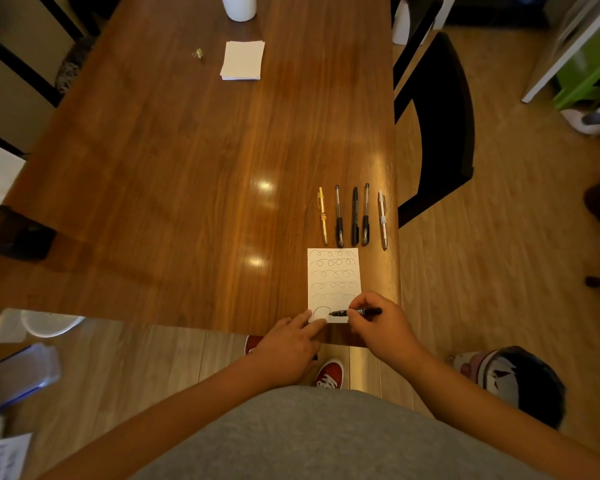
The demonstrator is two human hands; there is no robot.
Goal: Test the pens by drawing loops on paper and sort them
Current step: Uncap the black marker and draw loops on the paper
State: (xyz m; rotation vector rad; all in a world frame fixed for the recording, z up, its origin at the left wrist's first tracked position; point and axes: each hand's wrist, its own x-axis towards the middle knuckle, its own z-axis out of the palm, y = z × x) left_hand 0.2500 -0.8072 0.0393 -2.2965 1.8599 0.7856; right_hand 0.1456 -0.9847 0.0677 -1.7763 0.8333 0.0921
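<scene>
The right hand [374,322] is covering the sheet's [333,282] near right corner, and the left hand's [288,344] fingertips are hiding its near left corner, so the lowest line of marks is only partly showing: one dark arc beside the marker [355,312] tip. The fifth row of loops is too faint to make out. The right hand is pinching the marker, which is lying almost level across the sheet's near end, long axis left to right, tip pointing left and touching the paper, cap end sticking out past the knuckles. The left hand is lying flat, fingers together, pressing the sheet down near the table's [187,168] edge. Just beyond the sheet, five pens [355,216] are lying side by side, long axes running away from the person. Farther off, a paper stack [242,60] is sitting.
</scene>
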